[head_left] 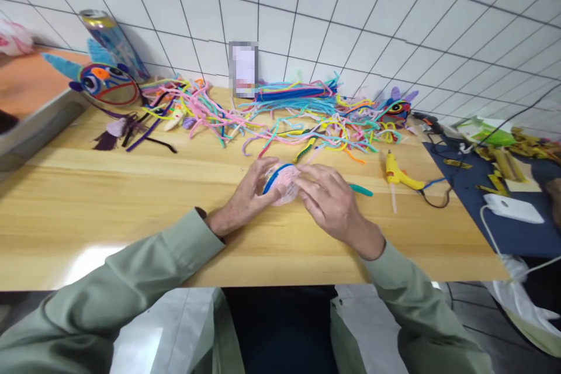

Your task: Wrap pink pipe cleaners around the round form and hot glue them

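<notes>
A round pale-pink piece point(286, 180), seemingly of coiled pipe cleaner, is held above the wooden table by my left hand point(242, 201). My left thumb presses on its face while the fingers curve round the far left side. Along the upper left of the piece runs a dark blue pipe cleaner point(274, 175). At the right edge, the fingers of my right hand point(331, 198) are pinched together against the piece, near the blue strip's upper end. Whatever lies between those fingertips is hidden. A teal pipe cleaner point(361, 190) sticks out past my right hand.
Loose coloured pipe cleaners point(205, 108) and a bundle point(298, 93) line the tiled wall. A yellow glue gun point(401, 174) stands at right, its cable trailing. A decorated face figure point(109, 85) and a can point(114, 41) are at left; a smaller figure point(397, 110) sits at right.
</notes>
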Action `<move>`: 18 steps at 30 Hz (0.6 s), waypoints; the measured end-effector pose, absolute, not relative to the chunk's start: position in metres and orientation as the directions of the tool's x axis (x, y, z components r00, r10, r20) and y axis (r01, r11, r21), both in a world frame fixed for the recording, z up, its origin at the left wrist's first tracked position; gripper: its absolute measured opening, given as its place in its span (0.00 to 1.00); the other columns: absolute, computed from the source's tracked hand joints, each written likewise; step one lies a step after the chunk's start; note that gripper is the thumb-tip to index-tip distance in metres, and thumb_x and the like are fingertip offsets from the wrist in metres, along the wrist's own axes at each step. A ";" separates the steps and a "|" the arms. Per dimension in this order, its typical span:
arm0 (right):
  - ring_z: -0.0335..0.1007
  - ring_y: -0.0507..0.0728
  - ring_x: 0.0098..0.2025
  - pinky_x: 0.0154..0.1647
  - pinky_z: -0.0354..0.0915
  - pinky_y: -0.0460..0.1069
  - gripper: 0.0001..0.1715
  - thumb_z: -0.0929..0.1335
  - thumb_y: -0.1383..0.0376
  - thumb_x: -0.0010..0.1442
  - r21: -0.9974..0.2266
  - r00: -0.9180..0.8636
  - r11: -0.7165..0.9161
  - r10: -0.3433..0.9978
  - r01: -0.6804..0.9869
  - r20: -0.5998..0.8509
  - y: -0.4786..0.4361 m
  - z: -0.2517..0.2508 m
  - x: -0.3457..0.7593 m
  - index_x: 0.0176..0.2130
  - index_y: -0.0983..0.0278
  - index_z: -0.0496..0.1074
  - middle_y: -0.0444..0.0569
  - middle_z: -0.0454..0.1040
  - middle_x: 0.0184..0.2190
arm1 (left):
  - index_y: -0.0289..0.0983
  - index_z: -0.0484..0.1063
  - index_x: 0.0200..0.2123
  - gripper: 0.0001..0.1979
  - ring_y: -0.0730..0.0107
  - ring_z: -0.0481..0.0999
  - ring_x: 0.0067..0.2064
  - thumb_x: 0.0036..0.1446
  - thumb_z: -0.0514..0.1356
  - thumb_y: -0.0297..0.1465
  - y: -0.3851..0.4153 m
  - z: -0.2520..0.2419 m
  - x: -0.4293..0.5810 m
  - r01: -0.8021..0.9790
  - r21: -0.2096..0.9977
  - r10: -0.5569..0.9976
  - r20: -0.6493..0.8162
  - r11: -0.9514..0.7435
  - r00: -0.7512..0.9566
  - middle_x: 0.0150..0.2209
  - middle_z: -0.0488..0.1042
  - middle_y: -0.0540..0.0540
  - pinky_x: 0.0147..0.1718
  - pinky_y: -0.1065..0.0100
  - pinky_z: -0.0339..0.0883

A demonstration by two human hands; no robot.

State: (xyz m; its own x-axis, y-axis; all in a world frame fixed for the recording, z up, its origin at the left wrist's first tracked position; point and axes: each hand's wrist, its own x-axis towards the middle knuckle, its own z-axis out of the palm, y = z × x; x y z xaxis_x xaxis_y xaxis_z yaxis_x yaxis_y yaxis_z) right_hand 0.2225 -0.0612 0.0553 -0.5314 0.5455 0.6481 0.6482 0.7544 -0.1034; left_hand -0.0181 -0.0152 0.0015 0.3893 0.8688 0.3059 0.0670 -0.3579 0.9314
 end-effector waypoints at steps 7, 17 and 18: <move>0.81 0.68 0.61 0.60 0.80 0.67 0.31 0.68 0.72 0.74 -0.138 -0.532 0.751 0.572 0.645 0.625 -0.052 0.043 0.225 0.71 0.57 0.70 0.58 0.83 0.61 | 0.43 0.67 0.67 0.28 0.50 0.74 0.70 0.70 0.67 0.44 -0.015 0.002 -0.017 0.124 0.902 0.856 0.341 -0.415 0.389 0.67 0.73 0.38 0.71 0.48 0.69; 0.80 0.68 0.65 0.63 0.79 0.68 0.34 0.68 0.70 0.74 -0.201 -0.516 0.752 0.596 0.628 0.615 -0.055 0.037 0.226 0.75 0.56 0.66 0.59 0.80 0.66 | 0.43 0.66 0.68 0.28 0.49 0.71 0.72 0.70 0.66 0.43 -0.012 0.000 -0.020 0.106 0.901 0.847 0.349 -0.421 0.401 0.68 0.72 0.37 0.73 0.47 0.67; 0.80 0.68 0.65 0.62 0.79 0.68 0.34 0.68 0.70 0.74 -0.200 -0.514 0.753 0.592 0.627 0.621 -0.055 0.037 0.226 0.75 0.56 0.66 0.59 0.80 0.65 | 0.43 0.67 0.68 0.28 0.49 0.71 0.72 0.70 0.66 0.43 -0.012 0.000 -0.019 0.106 0.900 0.848 0.350 -0.422 0.398 0.68 0.72 0.37 0.73 0.47 0.66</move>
State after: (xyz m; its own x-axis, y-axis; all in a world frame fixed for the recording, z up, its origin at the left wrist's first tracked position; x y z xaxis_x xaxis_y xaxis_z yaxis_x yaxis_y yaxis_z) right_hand 0.2256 -0.0549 0.0367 -0.5140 0.5922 0.6206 0.6269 0.7531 -0.1995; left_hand -0.0194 -0.0125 0.0004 0.3983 0.8477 0.3504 0.1057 -0.4218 0.9005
